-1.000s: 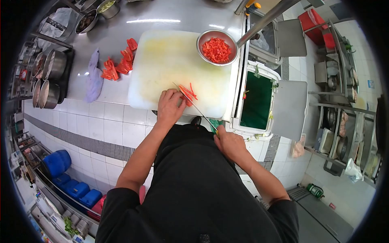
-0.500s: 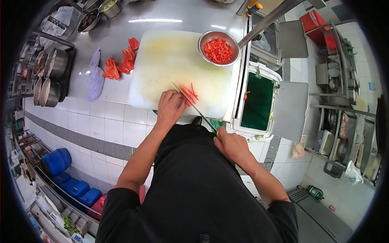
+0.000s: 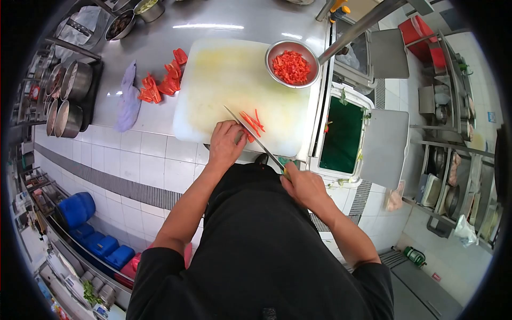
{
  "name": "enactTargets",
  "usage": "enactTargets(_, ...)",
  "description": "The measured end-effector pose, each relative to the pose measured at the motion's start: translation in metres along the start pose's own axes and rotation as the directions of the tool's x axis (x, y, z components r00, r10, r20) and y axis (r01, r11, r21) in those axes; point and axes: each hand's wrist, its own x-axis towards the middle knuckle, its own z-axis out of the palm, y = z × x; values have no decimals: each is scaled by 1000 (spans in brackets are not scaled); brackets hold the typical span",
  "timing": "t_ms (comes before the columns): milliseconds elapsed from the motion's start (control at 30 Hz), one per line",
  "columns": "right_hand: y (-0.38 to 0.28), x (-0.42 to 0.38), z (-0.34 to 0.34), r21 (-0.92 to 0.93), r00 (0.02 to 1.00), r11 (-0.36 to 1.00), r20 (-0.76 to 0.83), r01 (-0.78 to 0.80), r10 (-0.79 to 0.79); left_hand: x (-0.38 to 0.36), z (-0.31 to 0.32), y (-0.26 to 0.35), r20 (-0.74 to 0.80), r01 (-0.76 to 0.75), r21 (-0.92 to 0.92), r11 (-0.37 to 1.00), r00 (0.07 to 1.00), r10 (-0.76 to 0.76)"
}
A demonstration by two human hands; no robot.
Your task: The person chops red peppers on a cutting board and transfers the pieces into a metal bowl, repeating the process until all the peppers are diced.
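My right hand point(image 3: 305, 186) is wrapped round the handle of a kitchen knife point(image 3: 265, 148), its blade lying slantwise over the near part of a white cutting board point(image 3: 213, 80). With bent fingers, my left hand point(image 3: 226, 143) presses a red pepper piece point(image 3: 249, 137) onto the board, close beside the blade. On the blade's other side lie thin red pepper strips point(image 3: 257, 121). A metal bowl point(image 3: 270, 49) of diced red pepper point(image 3: 291, 68) stands at the board's far right corner. Larger red pepper pieces point(image 3: 169, 82) rest on the counter left of the board.
A purple cloth-like item point(image 3: 128, 101) lies on the steel counter point(image 3: 160, 48). Metal pots point(image 3: 77, 82) stand at the left. Right of the board is an open bin with a green inside point(image 3: 340, 138), and a metal post point(image 3: 357, 32) slants above the counter.
The view has shifted slightly, so the counter things sit a little further right. Both hands keep their holds, with the knife still beside the pepper piece.
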Motion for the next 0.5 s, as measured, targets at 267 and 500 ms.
enactTargets(267, 4, 29, 37, 10, 997, 999, -67, -39, 39, 3, -5, -4, 52, -23, -24, 999, 998, 24)
enactTargets(500, -6, 38, 18, 97, 994, 994, -92, -45, 54, 80, -68, -73, -377, 462, 120, 879, 840, -390)
